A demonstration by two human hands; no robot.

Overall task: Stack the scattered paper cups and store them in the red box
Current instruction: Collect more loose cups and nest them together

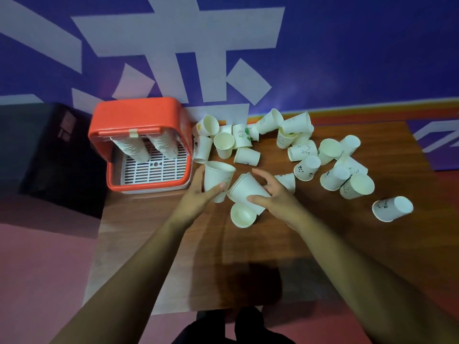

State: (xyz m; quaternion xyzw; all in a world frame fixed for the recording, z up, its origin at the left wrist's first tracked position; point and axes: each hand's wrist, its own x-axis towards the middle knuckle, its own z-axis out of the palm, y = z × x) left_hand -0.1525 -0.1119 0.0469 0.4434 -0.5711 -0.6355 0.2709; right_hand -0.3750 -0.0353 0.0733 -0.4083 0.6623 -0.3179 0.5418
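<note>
Paper cups lie scattered over the wooden surface (248,256), most of them beyond and to the right of the hands, many tipped on their sides, a few standing mouth-up. The left hand (198,192) is closed around one upright cup (217,176), mouth up, thumb across its near wall. The right hand (275,194) grips a second, tilted cup (247,188), whose long axis runs slantwise: its closed base points up and to the left, toward the open mouth of the left-hand cup, while its rim sits low by the right palm. The two cups are just beside each other, almost touching, so the coming move seems to turn on this alignment: the tilted cup's base must swing more upright and over the other's mouth before it can nest inside. Another cup (242,214) lies on its side just nearer than the right hand, mouth toward the camera, and a further one (286,181) lies just beyond the right fingers. The red box (139,115) sits to the left of the left hand, close by, its lid raised; two stacks of cups (149,145) already lean inside over a white slatted tray (154,170). The left hand is plainly the nearer one to the box, so it looks better placed to carry a finished stack across. A lone cup (392,208) rests far out to the right.
</note>
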